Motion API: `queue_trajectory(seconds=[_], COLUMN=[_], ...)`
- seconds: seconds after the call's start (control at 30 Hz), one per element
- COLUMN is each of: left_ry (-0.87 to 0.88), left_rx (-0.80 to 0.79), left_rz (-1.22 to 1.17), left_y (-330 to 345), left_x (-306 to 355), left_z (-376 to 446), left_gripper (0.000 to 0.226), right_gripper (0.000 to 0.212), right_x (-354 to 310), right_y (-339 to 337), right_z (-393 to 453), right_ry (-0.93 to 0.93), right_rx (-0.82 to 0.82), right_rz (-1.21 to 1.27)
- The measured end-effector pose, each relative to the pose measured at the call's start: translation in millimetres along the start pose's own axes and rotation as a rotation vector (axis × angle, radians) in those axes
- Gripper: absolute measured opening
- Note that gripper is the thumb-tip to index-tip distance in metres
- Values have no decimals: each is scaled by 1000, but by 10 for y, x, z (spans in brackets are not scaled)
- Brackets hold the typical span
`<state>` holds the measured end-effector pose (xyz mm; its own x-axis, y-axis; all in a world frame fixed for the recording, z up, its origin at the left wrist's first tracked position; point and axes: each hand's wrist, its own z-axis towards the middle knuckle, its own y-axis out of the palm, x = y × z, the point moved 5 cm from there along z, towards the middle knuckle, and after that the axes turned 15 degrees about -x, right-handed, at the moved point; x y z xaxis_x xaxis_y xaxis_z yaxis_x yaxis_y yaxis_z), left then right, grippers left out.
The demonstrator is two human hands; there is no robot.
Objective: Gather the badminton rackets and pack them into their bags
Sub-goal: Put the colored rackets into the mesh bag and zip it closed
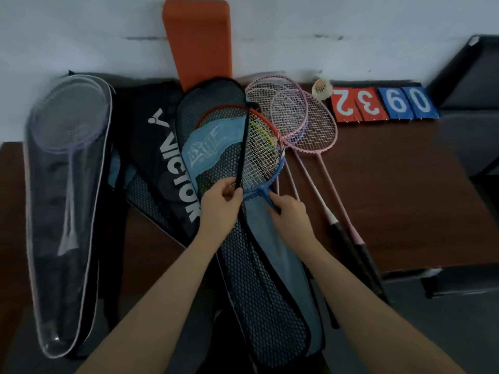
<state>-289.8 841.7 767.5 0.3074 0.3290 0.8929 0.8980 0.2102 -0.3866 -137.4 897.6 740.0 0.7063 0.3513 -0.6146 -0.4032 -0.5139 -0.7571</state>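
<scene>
currently left hand [222, 197] pinches the soft mesh bag [213, 112] flap's edge open; right hand [287, 211] grips the blue racket [266, 172] at its throat, head half inside. light, stiff frame; pink rackets [302, 117] wait at two o'clock.

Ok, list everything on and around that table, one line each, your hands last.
clear racket bag: one, transparent with pale trim, left side, a pale racket inside.
Victor bag: one, black with white lettering, left of centre.
mesh bag: one, black mesh over blue, centre, flap lifted.
blue racket: one, partly in the mesh bag.
red racket: one, head in the mesh bag.
pink rackets: at least two, right of the mesh bag.
shuttlecock: one, white, by the wall.
score cards: four, two red, two blue, back right.
orange pad: one, leaning on the wall.
table: one, dark brown.
left hand: pinches the bag's flap edge.
right hand: grips the blue racket's shaft.
</scene>
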Motion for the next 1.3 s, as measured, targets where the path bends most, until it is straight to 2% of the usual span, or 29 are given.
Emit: queue_trajectory(seconds=[0.1, 0.23, 0.33, 0.57, 0.77, 0.83, 0.97, 1.13, 1.2, 1.3], left_ry=[50, -13, 42, 166, 177, 153, 79, 46, 15, -7], left_rx=[-112, -200, -154, -184, -245, -226, -81, 38, -3, -69], left_rz=[198, 145, 112, 91, 22, -24, -98, 198, 294, 331], left_y=[6, 57, 43, 73, 51, 6, -155, -266, -252, -189], left_x=[-22, -283, -302, -96, -125, -176, -288, -442, -544, -696], left_z=[-14, -119, -210, -150, -193, -242, -237, -184, -240, -375], left_gripper=[43, 58, 55, 48, 45, 43, 38, 38, 44, 48], right_gripper=[39, 35, 48, 46, 46, 44, 44, 43, 40, 38], right_x=[-69, -117, -86, -18, -107, -161, -284, -342, -356, -389], right_y=[89, 148, 192, 312, 146, 87, 116, 364, 430, 466], right_z=[73, 125, 88, -90, 97, 222, 419, 488, 531, 583], right_ry=[-12, -48, -53, -116, -148, -126, -89, -38, -1, -36], right_rx=[66, 107, 84, -50, 19, 68, 111, 131, 143, 199], right_rz=[51, 126, 161, 112, 142, 197, 258, 233, 201, 16])
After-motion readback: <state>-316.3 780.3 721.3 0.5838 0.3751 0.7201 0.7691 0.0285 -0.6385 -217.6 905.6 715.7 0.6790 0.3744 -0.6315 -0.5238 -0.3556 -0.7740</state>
